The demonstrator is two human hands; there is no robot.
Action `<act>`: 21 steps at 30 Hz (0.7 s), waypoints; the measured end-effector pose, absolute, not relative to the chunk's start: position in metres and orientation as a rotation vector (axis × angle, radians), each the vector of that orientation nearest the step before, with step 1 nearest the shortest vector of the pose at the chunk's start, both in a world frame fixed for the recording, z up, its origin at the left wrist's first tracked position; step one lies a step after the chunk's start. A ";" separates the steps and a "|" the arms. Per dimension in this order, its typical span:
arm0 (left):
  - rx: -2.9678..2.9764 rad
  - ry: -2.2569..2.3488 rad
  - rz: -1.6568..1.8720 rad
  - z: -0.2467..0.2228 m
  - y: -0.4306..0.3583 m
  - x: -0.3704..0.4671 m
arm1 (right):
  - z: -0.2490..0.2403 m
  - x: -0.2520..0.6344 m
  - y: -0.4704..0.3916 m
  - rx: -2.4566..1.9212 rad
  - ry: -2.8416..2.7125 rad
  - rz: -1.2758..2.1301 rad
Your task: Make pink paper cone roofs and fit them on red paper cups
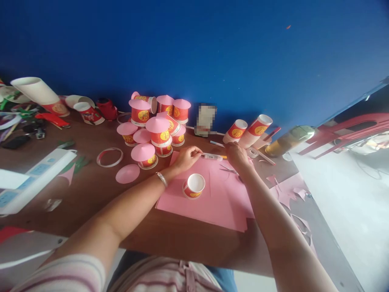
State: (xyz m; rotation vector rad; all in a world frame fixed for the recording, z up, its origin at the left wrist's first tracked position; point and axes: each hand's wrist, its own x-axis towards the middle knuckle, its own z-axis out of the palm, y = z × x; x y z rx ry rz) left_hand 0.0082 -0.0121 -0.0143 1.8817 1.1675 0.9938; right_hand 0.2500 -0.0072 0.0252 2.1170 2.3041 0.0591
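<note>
My left hand (189, 157) reaches over the pink paper sheets (194, 213), its fingers pinched at the left end of a small white tube with a printed label (212, 157). My right hand (237, 156) is closed near the tube's other end, by a short yellow piece (224, 157); its fingertips are hidden from me. Scissors (227, 169) lie on the paper just below the right hand. Closer to me, a red and white paper cup (194, 185) stands upright on the pink paper, its white inside showing.
Red cups with pink cone tops (142, 153) cluster at left centre. Stacked cups (259, 125), a tape roll (252, 152) and a bottle (288, 140) stand back right. A power strip (36, 178) lies left; pink paper scraps (287, 194) lie right. A blue wall (194, 52) rises behind.
</note>
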 end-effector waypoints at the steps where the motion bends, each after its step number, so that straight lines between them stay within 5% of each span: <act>1: 1.873 1.161 0.995 -0.014 -0.012 0.008 | 0.026 0.249 -0.004 2.127 2.282 0.058; 11: 1.726 1.133 1.049 -0.014 -0.011 0.009 | 0.037 0.241 -0.017 2.248 2.396 0.051; 16: 1.607 1.065 1.063 -0.017 -0.013 0.009 | 0.025 0.235 -0.046 2.425 2.845 -0.788; 21: 1.581 1.009 1.052 -0.017 -0.015 0.007 | 0.007 0.227 -0.059 2.473 2.645 -1.654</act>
